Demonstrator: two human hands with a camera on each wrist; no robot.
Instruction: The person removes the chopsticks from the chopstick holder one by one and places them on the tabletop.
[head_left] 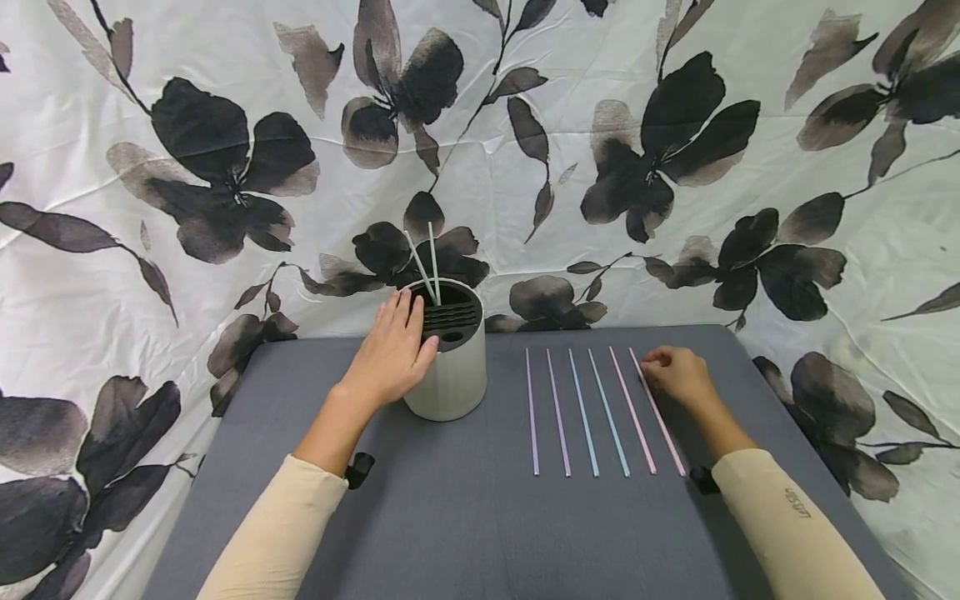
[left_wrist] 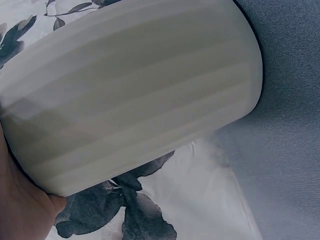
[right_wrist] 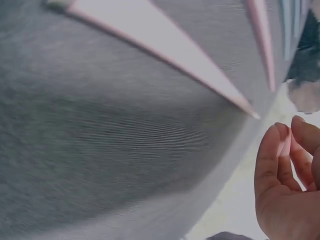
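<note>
A white ribbed holder point(head_left: 450, 375) with a black slotted top stands on the grey table point(head_left: 465, 517), and two pale straws point(head_left: 429, 267) stick up from it. My left hand point(head_left: 414, 325) rests on its left side and rim with straight fingers. The left wrist view is filled by the holder's wall point(left_wrist: 130, 85). Several straws lie in a row to the right: two purple point(head_left: 557, 412), two blue point(head_left: 607, 412), two pink point(head_left: 633, 412). My right hand point(head_left: 654, 367) sits at the far end of the rightmost pink straw point(head_left: 663, 433). Its curled fingers point(right_wrist: 287, 150) are just off the straw's tip point(right_wrist: 240, 102) and hold nothing.
A white cloth with black flowers point(head_left: 525, 125) hangs behind and around the table. The table's edges run at the left, right and back. Bare grey tabletop lies in front of the holder and straws.
</note>
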